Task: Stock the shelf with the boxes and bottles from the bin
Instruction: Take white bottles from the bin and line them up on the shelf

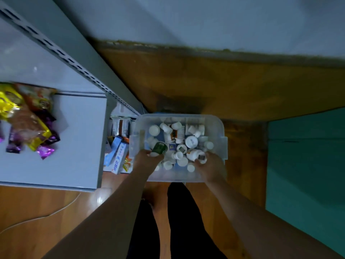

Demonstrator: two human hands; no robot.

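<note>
Reaching down from above, the person had both hands inside the clear plastic bin [223,146] on the wooden floor [233,86], right in front of their feet. The left hand [147,158] was curled around a bottle with a dark green label [159,148], holding it at the near left corner of the bin. The right hand [210,166] gripped a white bottle [196,154] lying on its side at the near right, thumb and fingers closed around its end. Between and beyond the two hands sat a jumble of white bottles [191,141], some upright with round caps showing, some tipped over, all piled loosely in the bin.

Just left of the bin stood the grey metal shelf [78,139]. Its upper level carried a heap of shiny snack packets [28,120] in yellow, purple and orange. Down on the lower level, beside the bin's left wall, blue and white boxes [118,156] lay together. A thin white cable [46,214] trailed across the floor at lower left, and a teal panel [306,165] filled the right side.
</note>
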